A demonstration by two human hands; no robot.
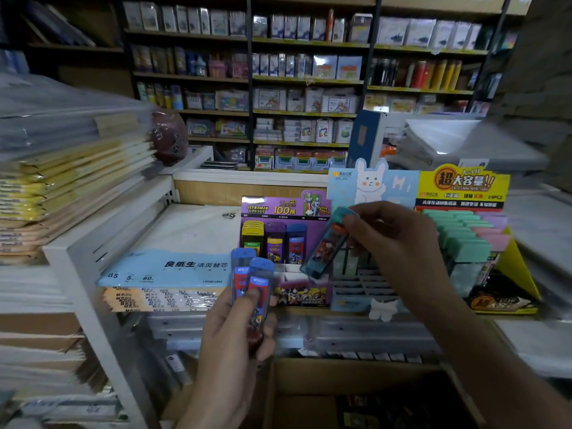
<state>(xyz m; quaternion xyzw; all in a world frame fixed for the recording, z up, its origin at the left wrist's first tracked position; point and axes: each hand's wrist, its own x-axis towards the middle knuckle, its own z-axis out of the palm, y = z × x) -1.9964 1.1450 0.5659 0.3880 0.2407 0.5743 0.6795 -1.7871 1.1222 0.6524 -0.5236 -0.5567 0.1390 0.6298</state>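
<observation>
L hand [235,339] gripped two blue lead cases [252,283] upright, side by side & touching, its fingers [269,328] curled round their lower halves, just in front of the purple display box [284,209]. R hand [393,239] pinched a teal lead case [323,247] near its cap w/ thumb & fingers [356,226]. The case was tilted, its lower end over the box's right front corner. Yellow display box [464,187] stood further right, B5 loose-leaf pack [167,267] to the left.
</observation>
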